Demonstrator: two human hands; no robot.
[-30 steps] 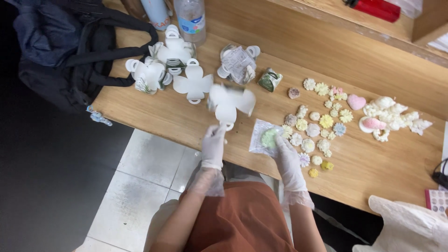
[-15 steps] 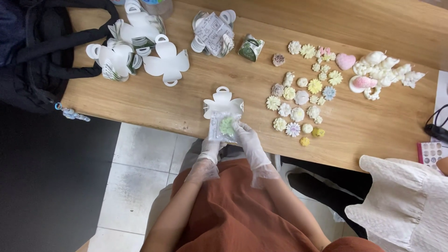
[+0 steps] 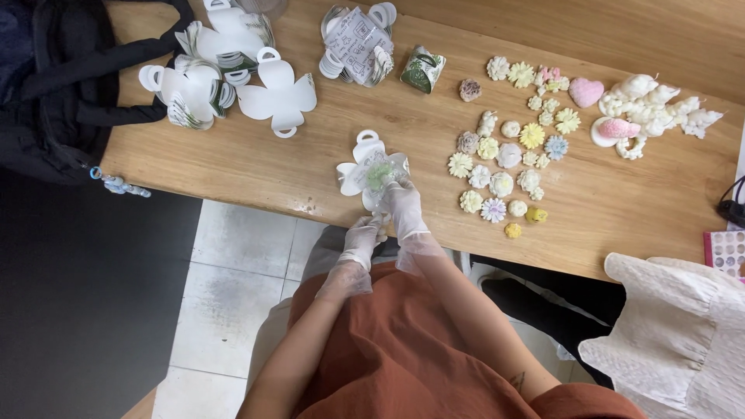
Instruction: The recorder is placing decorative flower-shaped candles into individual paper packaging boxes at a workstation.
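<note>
Wooden table (image 3: 256,167), near edge: flat white box blank (image 3: 371,169), handle tab pointing away, long axis toward person. Right hand (image 3: 403,206) pinches it with green piece (image 3: 379,174); left hand (image 3: 362,237) loosely curled beneath. Flower pieces (image 3: 500,167) right, clear.

The right hand (image 3: 403,206) is covering the lower edge of the white paper box (image 3: 371,169), and its green contents are showing only as a blur. The black bag (image 3: 54,85) and a white garment (image 3: 683,326) are running off the picture's edges.
</note>
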